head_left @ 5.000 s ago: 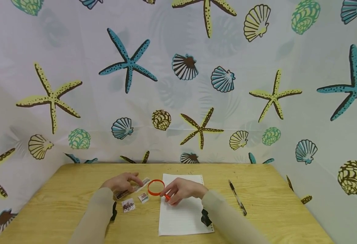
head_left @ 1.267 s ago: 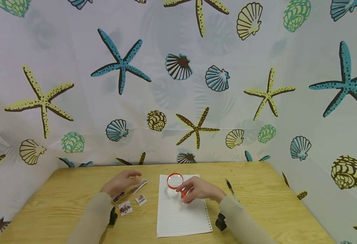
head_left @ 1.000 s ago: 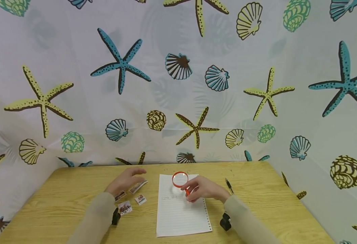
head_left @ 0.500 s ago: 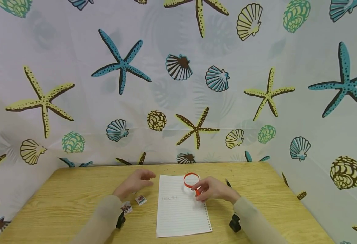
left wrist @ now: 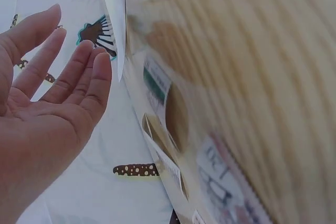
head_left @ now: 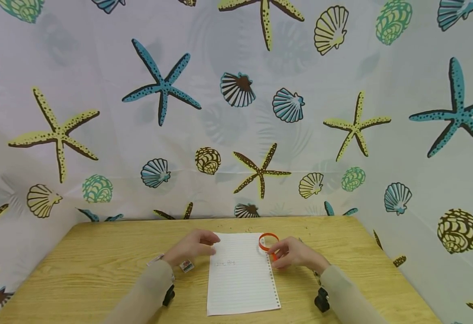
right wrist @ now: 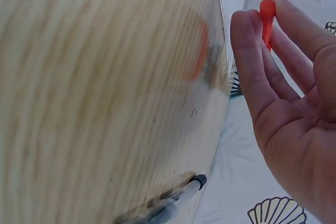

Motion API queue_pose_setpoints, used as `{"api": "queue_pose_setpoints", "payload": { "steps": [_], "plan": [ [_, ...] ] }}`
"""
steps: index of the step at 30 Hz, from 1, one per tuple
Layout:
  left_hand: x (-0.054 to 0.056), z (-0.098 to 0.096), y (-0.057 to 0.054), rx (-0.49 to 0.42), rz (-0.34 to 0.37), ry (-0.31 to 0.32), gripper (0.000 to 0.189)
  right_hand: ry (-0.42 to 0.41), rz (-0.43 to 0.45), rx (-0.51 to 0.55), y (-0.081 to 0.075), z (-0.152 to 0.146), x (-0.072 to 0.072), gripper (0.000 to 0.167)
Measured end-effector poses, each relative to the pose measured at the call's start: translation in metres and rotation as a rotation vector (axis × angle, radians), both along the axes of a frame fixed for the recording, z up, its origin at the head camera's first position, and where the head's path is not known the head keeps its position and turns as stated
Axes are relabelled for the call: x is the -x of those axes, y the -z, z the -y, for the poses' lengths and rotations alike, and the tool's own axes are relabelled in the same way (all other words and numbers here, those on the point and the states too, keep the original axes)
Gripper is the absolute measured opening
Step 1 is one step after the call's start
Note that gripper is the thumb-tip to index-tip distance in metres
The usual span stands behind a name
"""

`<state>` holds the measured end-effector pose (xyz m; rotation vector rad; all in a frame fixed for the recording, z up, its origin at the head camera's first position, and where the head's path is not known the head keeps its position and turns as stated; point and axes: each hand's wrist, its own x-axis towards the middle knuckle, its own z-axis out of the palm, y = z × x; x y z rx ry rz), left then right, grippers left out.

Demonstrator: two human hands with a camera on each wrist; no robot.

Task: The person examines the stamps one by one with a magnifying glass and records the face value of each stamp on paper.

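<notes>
The right hand (head_left: 295, 253) pinches the red magnifying glass (head_left: 274, 257) by its handle, at the right edge of the lined paper (head_left: 242, 288); the left hand (head_left: 191, 248), empty with relaxed fingers, is at the left edge. The right wrist view shows the pen (right wrist: 181, 196) (in the head view, the arm mostly hides it).

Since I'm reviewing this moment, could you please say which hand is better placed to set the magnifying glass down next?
Probably the right hand: it holds the red magnifying glass by its handle, near the right edge of the paper. The left hand holds nothing and is near the opposite edge.
</notes>
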<state>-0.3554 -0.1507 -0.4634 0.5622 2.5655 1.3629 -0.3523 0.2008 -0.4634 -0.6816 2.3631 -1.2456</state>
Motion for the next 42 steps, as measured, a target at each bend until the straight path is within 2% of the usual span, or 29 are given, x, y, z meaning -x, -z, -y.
{"api": "queue_pose_setpoints", "payload": {
  "steps": [5,10,17,21,28,34,42],
  "plan": [
    [0.0,-0.008,0.001,0.034,0.007,0.042,0.036,0.009,-0.026,-0.051,-0.001,-0.008,-0.002,0.035],
    [0.003,-0.015,0.004,0.128,0.004,0.068,0.034,0.029,-0.045,-0.069,0.001,-0.015,-0.001,0.035],
    [0.007,-0.024,0.005,0.152,-0.032,0.176,0.031,0.05,0.004,-0.041,0.011,-0.024,0.003,0.034],
    [0.005,-0.028,0.004,0.174,0.013,0.154,0.031,0.059,0.011,-0.057,0.012,-0.029,0.004,0.033],
    [0.004,-0.034,0.006,0.219,0.044,0.079,0.035,0.047,-0.056,-0.121,0.01,-0.034,0.005,0.033],
    [0.006,-0.035,0.008,0.217,0.059,0.102,0.043,0.064,-0.036,-0.118,0.011,-0.035,0.006,0.033],
    [0.006,-0.036,0.005,0.31,0.067,0.126,0.05,0.052,-0.003,-0.102,0.013,-0.037,0.008,0.032]
  ]
}}
